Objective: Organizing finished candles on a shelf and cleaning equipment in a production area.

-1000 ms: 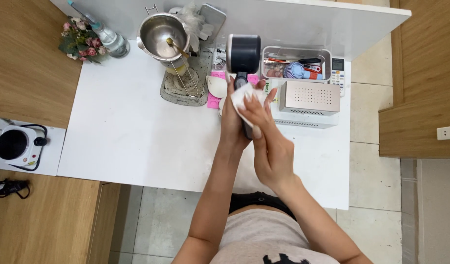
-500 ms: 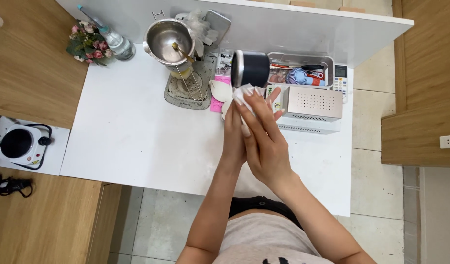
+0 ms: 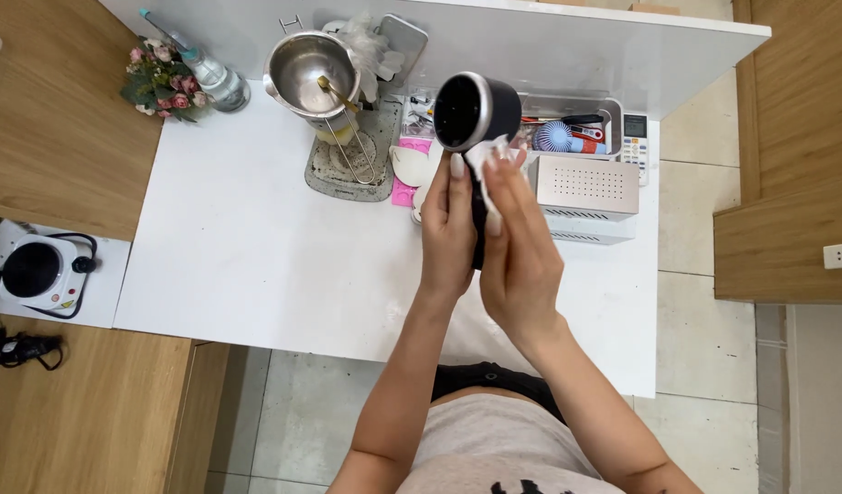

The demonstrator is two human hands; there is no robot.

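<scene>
Hair dryer (image 3: 477,112), black, round barrel with chrome rim: held above the white table (image 3: 238,256), at 12 o'clock from both hands. Left hand (image 3: 448,233) fingers wrapped around its handle. Right hand (image 3: 521,252) fingers pressing a white wipe (image 3: 490,154) against it. Likely rigid, smooth, moderately heavy; grip by the handle.

head view | looks straight down from above (worn) | close over white table (image 3: 256,265) | single view

Home craft nook: melting pot (image 3: 309,71), hotplate (image 3: 34,271)
</scene>
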